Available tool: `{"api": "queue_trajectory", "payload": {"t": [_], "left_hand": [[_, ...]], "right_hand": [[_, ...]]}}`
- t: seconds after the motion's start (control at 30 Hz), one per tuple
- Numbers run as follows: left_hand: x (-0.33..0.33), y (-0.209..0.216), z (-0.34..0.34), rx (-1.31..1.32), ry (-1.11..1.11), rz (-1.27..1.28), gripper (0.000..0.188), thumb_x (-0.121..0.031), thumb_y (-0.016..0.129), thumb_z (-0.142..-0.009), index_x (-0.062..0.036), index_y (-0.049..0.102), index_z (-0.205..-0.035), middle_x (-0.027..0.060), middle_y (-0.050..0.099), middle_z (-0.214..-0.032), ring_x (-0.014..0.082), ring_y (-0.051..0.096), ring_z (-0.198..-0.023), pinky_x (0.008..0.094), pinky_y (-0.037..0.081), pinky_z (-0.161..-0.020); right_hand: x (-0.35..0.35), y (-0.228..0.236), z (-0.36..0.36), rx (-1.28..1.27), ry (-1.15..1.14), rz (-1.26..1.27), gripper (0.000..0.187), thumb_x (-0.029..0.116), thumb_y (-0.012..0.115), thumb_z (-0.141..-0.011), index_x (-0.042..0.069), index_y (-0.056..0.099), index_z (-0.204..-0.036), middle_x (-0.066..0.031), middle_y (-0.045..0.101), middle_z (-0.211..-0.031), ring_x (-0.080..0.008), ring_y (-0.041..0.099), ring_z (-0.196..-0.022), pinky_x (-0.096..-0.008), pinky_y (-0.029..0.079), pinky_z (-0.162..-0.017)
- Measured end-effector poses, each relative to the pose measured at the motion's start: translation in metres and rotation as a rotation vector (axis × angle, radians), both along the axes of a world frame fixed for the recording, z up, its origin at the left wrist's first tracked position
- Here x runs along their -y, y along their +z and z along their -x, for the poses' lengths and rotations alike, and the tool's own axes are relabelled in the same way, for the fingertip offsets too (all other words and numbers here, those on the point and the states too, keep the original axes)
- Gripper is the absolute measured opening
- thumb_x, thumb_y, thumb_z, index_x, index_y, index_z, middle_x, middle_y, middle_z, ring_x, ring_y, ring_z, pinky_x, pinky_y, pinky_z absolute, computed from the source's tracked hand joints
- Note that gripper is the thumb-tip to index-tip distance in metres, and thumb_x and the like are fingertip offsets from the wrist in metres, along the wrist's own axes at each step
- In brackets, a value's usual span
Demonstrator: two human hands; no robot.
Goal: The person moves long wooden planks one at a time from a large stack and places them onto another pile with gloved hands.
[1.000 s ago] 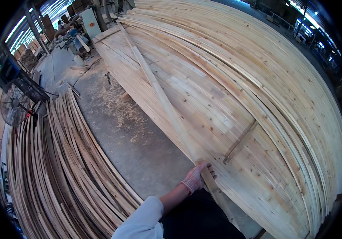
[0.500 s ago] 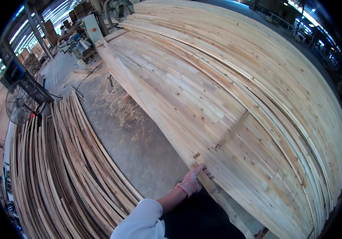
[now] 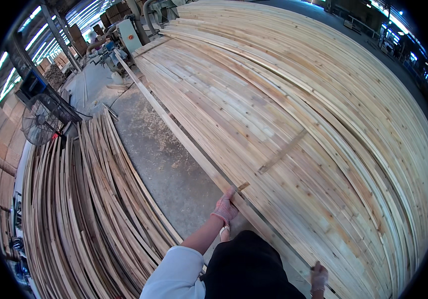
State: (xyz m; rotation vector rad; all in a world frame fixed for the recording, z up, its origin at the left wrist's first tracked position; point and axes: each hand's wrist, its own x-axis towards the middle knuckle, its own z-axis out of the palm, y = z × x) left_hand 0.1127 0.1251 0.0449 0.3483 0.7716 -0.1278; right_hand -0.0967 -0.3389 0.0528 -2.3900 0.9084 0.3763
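Observation:
My left hand (image 3: 227, 203), in a pinkish knit glove, is closed around a long, narrow wooden strip (image 3: 184, 142). The strip runs from the machine at the far left back toward my body, along the left edge of a broad layer of pale wooden strips (image 3: 214, 107). A dark gap separates it from that layer. Farther down, near the lower edge, my gloved right hand (image 3: 319, 277) is curled at the near part of the same strip; its fingertips are small and partly hidden. A short wood piece (image 3: 244, 186) lies just beyond my left hand.
Many long, rough strips (image 3: 89, 209) lie in a pile on the left. Sawdust (image 3: 156, 127) covers part of the concrete floor between. A standing fan (image 3: 39, 119) and a machine with a pale panel (image 3: 129, 36) stand farther back. A thin crosspiece (image 3: 282, 152) lies across the layer.
The long strip has shifted left, away from the layer's edge, opening a gap. My left hand has moved left and slightly up with it; my right hand has come further into view.

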Motion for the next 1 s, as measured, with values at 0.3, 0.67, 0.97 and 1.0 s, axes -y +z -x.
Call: {"api": "queue_trajectory", "payload": {"t": [0.3, 0.67, 0.97, 1.0], "left_hand": [[0.115, -0.023, 0.122, -0.023, -0.450, 0.253, 0.031, -0.025, 0.063, -0.089, -0.0065, 0.058, -0.113, 0.0085, 0.064, -0.108, 0.0285, 0.058, -0.107, 0.0484, 0.041, -0.102], [0.034, 0.026, 0.075, 0.169, -0.574, -0.037, 0.039, -0.030, 0.058, -0.093, -0.0030, 0.054, -0.121, 0.0120, 0.062, -0.115, 0.0295, 0.061, -0.109, 0.0494, 0.049, -0.096], [-0.040, 0.079, -0.009, 0.311, -0.555, -0.326, 0.044, -0.034, 0.060, -0.091, -0.0024, 0.056, -0.121, 0.0113, 0.063, -0.115, 0.0253, 0.061, -0.108, 0.0412, 0.050, -0.094], [-0.061, 0.078, -0.028, 0.320, -0.561, -0.402, 0.046, -0.040, 0.062, -0.089, -0.0058, 0.057, -0.120, 0.0082, 0.065, -0.113, 0.0233, 0.063, -0.105, 0.0393, 0.050, -0.093]], "right_hand": [[-0.158, 0.029, -0.098, 0.087, 0.585, -0.330, 0.046, 0.048, 0.051, -0.090, 0.009, 0.067, -0.108, -0.0180, 0.068, -0.092, -0.0346, 0.065, -0.089, -0.0414, 0.048, -0.082], [0.148, -0.015, 0.033, -0.567, 0.551, 0.150, 0.045, 0.051, 0.053, -0.086, 0.012, 0.072, -0.100, -0.0116, 0.071, -0.090, -0.0269, 0.066, -0.082, -0.0405, 0.050, -0.080], [0.062, 0.182, 0.046, -0.269, -0.125, 0.114, 0.060, 0.063, 0.051, -0.085, 0.009, 0.073, -0.099, -0.0179, 0.067, -0.106, -0.0300, 0.057, -0.106, -0.0376, 0.041, -0.096], [0.049, 0.166, 0.037, -0.184, -0.070, 0.073, 0.062, 0.065, 0.052, -0.084, 0.009, 0.073, -0.099, -0.0183, 0.067, -0.106, -0.0300, 0.058, -0.106, -0.0373, 0.041, -0.096]]}}
